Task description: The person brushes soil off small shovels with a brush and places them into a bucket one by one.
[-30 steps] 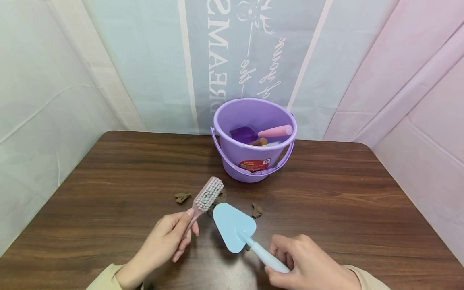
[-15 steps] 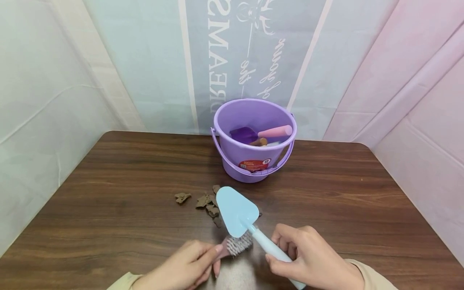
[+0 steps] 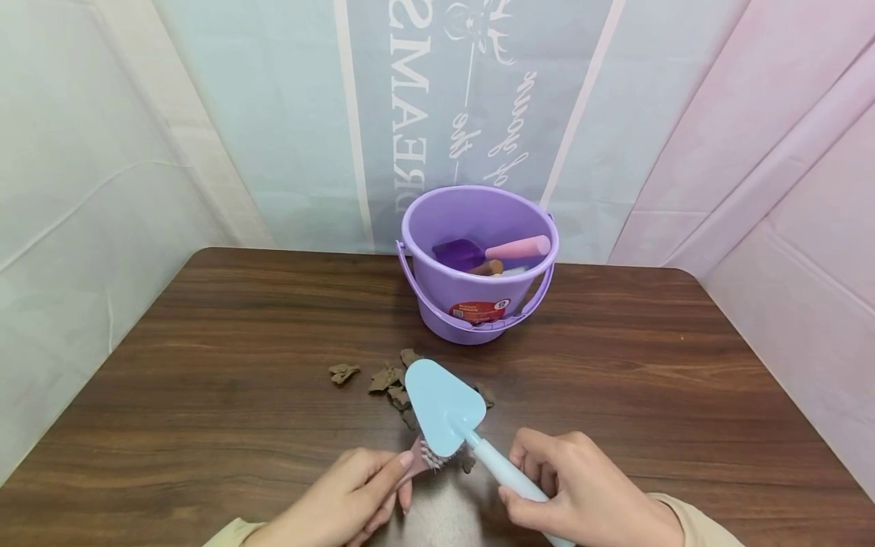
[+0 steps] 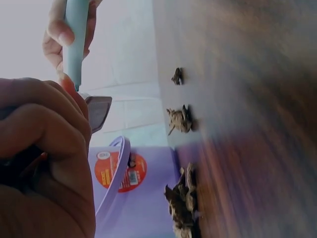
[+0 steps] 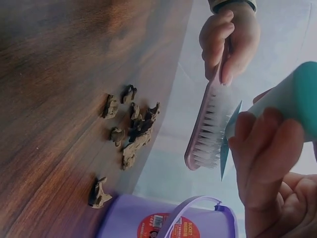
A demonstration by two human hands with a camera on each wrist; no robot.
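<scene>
In the head view, my left hand [image 3: 355,494] grips a pink scrubbing brush [image 3: 414,462] by its handle. Its pale bristles point up, partly hidden beneath the blade of a light blue hand trowel [image 3: 443,406]. My right hand [image 3: 581,486] holds that trowel by its handle, blade raised above the table. The right wrist view has the brush [image 5: 200,129] with its bristles towards the thin blue blade [image 5: 230,141], very near or touching. Brown crumpled scraps [image 3: 387,378] lie on the table behind and below the trowel, some covered by it.
Behind the scraps stands a purple bucket [image 3: 437,304] with its handle hanging down in front. Inside lie a purple shovel with a pink handle [image 3: 519,248] and other tools. A single scrap [image 3: 344,373] lies farther left on the brown wooden table [image 3: 239,327]. Fabric hangs around the table.
The brush has gone from left of the trowel, over the scraps, to under its blade, then shifted slightly left. The trowel rose away, then came back a little. The bucket stays put.
</scene>
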